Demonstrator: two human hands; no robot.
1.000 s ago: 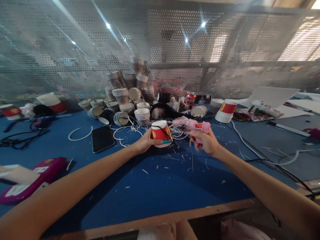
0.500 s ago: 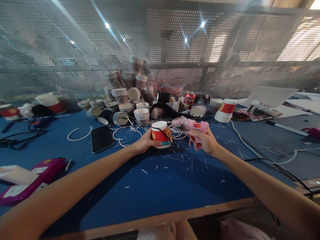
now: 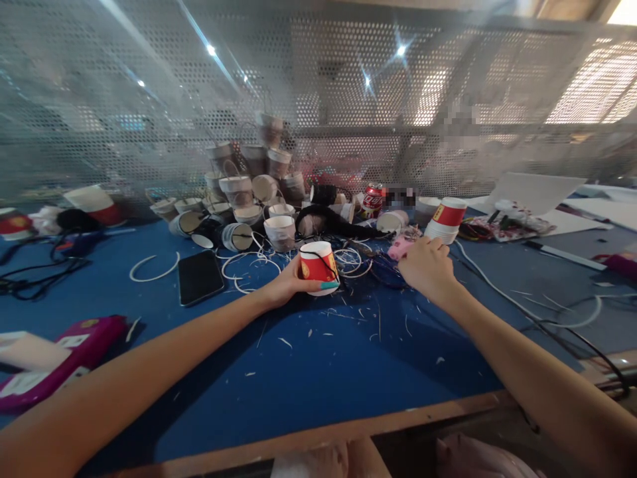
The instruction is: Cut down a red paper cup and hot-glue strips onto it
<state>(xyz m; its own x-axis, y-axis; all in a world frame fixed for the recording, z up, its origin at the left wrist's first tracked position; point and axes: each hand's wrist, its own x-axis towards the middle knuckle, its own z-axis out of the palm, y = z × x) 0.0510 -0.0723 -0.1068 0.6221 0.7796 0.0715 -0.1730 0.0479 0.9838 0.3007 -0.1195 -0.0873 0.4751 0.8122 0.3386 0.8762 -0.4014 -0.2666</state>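
Observation:
My left hand (image 3: 287, 285) is closed round a red and white paper cup (image 3: 318, 265) that stands upright on the blue table top (image 3: 308, 372); a black string runs across the cup's side. My right hand (image 3: 428, 267) is stretched forward and right, with its back towards me and its fingers curled down. It rests on a pink glue gun (image 3: 401, 247) lying low on the table. Just beyond this hand is a stack of red and white cups (image 3: 445, 224).
A heap of wrapped cups (image 3: 256, 189) lies behind, against a perforated metal screen (image 3: 149, 113). A black phone (image 3: 200, 277), white cord loops (image 3: 149, 267), a soda can (image 3: 373, 199), a magenta case (image 3: 70, 352), black cables (image 3: 40, 272) and a cable (image 3: 542, 317) lie about. White scraps litter the table.
My right hand has moved forward and to the right and lowered the pink glue gun from beside the cup to the table. My left hand still holds the cup in place.

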